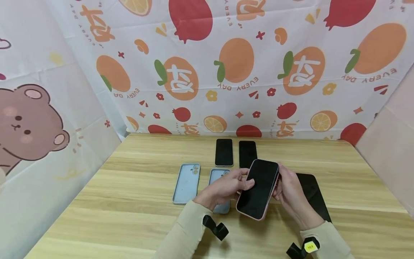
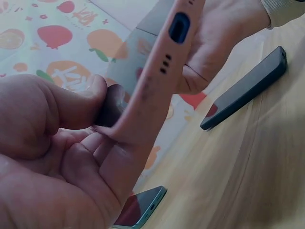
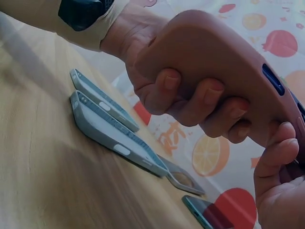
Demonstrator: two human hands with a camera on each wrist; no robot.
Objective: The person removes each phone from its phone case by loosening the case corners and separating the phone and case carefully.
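A black-screened phone (image 1: pixel 258 189) in a pink case (image 3: pixel 205 52) is held above the table, screen up and tilted. My left hand (image 1: pixel 226 187) grips its left side, thumb on the screen and fingers curled under the case's back. At the opposite long edge, my right hand (image 1: pixel 289 194) pinches the case with thumb and fingers. A light blue phone case (image 1: pixel 221 208) lies partly hidden beneath my left hand and wrist. Beside it, another light blue case (image 1: pixel 186 183) lies with its inside facing up.
Two dark phones, one on the left (image 1: pixel 224 153) and one on the right (image 1: pixel 247 153), lie near the table's back edge. A larger black slab (image 1: pixel 312 190) lies partly behind my right hand. Fruit-printed cloth (image 1: pixel 207 90) hangs behind the wooden table (image 1: pixel 129 201).
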